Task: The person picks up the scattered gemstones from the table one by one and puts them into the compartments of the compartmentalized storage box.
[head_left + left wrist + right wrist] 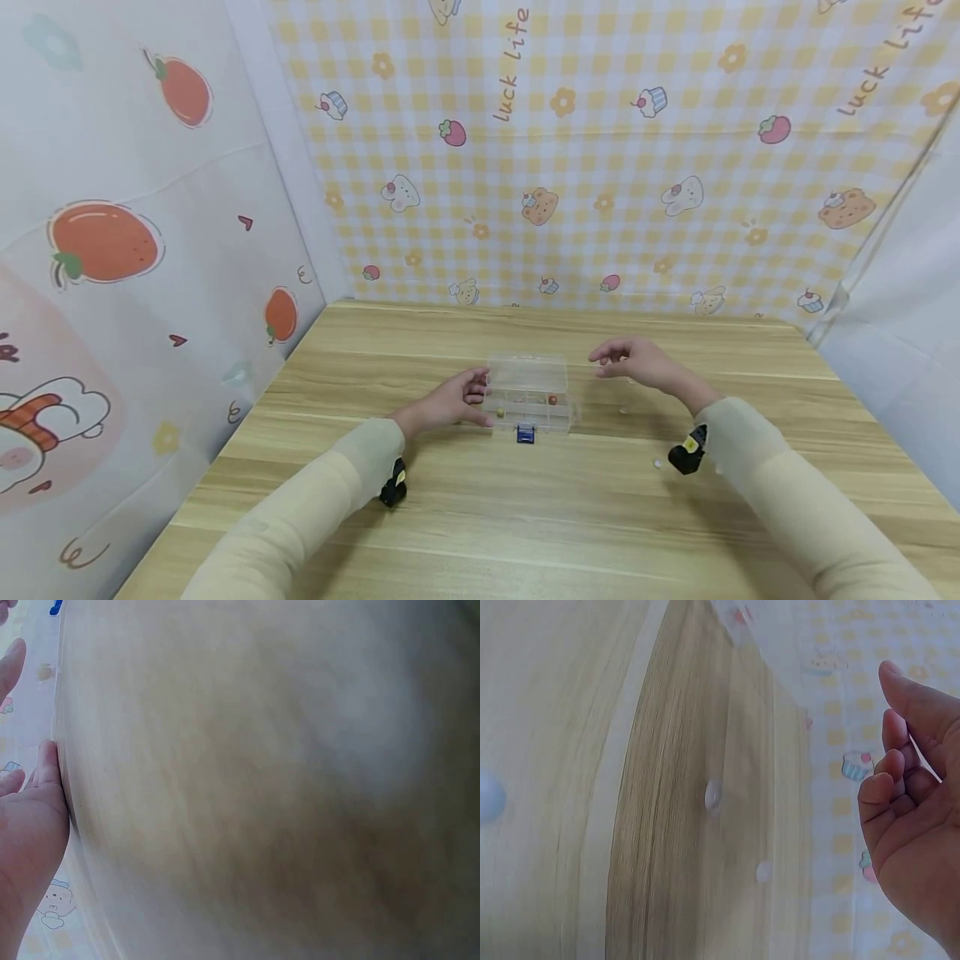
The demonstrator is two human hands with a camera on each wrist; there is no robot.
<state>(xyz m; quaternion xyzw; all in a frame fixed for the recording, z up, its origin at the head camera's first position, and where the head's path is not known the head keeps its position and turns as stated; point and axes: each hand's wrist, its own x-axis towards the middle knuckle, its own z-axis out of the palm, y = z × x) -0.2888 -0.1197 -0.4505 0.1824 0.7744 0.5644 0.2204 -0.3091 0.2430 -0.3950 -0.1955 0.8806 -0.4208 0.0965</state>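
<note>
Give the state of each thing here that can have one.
Clear box, open
Lid, swung back
Blue latch, unfastened
Yellow piece, inside the box, front left
Red piece, inside the box, right
Small pale pieces, on the table
Left hand, at the box's left side
Right hand, raised, fingers loosely curled

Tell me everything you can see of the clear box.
The box looks like clear plastic, split by thin dividers into compartments. It sits upright on the table, its lid open on the far side, exact angle unclear. A blue latch marks the middle of its near edge. A yellowish bead lies at its near left, a reddish bead at its far right. The left grip is at its left side, apparently touching it.
</note>
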